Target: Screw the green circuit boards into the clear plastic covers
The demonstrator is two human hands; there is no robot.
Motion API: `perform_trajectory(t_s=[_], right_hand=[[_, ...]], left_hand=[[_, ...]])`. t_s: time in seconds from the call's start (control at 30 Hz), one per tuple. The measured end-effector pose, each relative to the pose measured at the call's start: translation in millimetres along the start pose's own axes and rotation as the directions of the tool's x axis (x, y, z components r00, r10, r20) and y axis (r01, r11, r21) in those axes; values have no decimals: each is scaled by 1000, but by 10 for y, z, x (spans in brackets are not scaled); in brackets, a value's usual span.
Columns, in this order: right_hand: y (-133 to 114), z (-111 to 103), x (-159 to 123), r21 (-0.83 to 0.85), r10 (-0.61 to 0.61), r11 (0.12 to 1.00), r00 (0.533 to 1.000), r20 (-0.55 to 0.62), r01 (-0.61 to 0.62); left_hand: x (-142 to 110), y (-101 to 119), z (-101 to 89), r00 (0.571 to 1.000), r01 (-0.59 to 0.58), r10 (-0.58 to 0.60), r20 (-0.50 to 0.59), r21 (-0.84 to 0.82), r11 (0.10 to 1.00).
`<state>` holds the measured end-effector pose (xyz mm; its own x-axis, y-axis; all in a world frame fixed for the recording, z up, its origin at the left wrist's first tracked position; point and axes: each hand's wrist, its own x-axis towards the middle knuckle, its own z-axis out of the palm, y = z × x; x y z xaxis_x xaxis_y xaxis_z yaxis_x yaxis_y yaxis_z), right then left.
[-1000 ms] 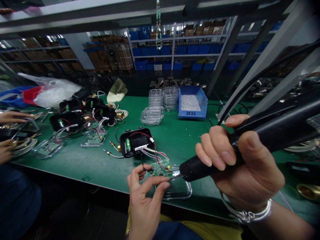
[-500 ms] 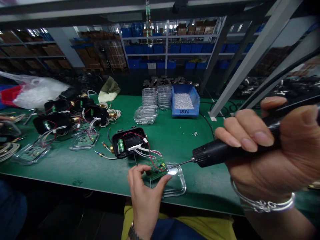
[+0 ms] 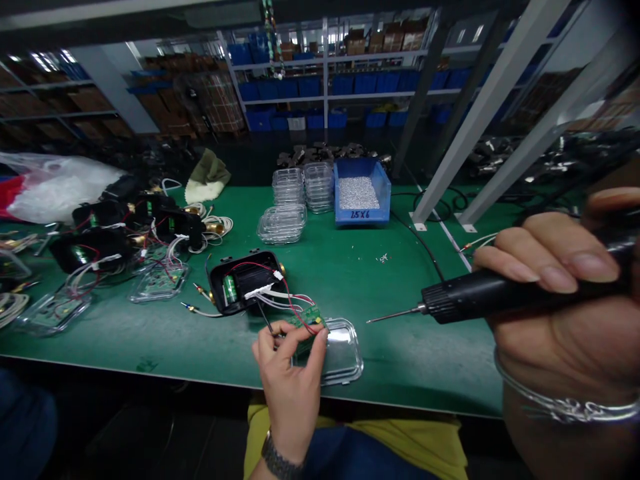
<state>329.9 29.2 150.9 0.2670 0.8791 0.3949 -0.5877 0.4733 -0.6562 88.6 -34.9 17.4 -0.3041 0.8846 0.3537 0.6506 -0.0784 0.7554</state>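
My left hand (image 3: pixel 290 373) grips a green circuit board (image 3: pixel 311 316) by its edges, over the left part of a clear plastic cover (image 3: pixel 345 353) on the bench. Red and white wires run from the board to an open black housing (image 3: pixel 253 283) with a green battery (image 3: pixel 229 291) inside. A thin dark rod sticks out between the housing and my left fingers; I cannot make out what it is. In my right hand (image 3: pixel 555 300) is a black electric screwdriver (image 3: pixel 465 297), fingers wrapped round its body. Its bit points left, apart from the board.
A blue bin (image 3: pixel 363 207) of small screws stands at the back, beside stacked clear covers (image 3: pixel 289 190). Loose screws (image 3: pixel 383 258) lie nearby. Several wired housings (image 3: pixel 95 250) crowd the left. Metal posts (image 3: pixel 480 120) rise at the right.
The screwdriver has drawn back to the right, its bit leaving the board. My left hand's fingers have closed in on the board, which has tilted. The view has shifted slightly.
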Motion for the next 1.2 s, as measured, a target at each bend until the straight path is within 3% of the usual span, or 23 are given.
perform_trajectory(t_s=[0.23, 0.43, 0.57, 0.83, 1.2], right_hand=[[12, -155, -16, -5, 2, 1000, 1000, -15, -2], [71, -160, -50, 7, 38, 999, 998, -40, -38], [125, -132, -98, -6, 56, 998, 998, -6, -56], [296, -19, -185, -36, 129, 991, 991, -43, -131], [460, 25, -363, -216, 59, 976, 994, 91, -38]], left_hand=[[-39, -43, -165, 982, -159, 161, 102, -31, 987], [-191, -32, -155, 948, -241, 250, 196, -66, 968], [-267, -20, -85, 944, -222, 232, 235, -67, 973], [-138, -68, 11, 924, -248, 253, 286, -54, 967], [-172, -119, 72, 907, -233, 252, 336, -96, 968]])
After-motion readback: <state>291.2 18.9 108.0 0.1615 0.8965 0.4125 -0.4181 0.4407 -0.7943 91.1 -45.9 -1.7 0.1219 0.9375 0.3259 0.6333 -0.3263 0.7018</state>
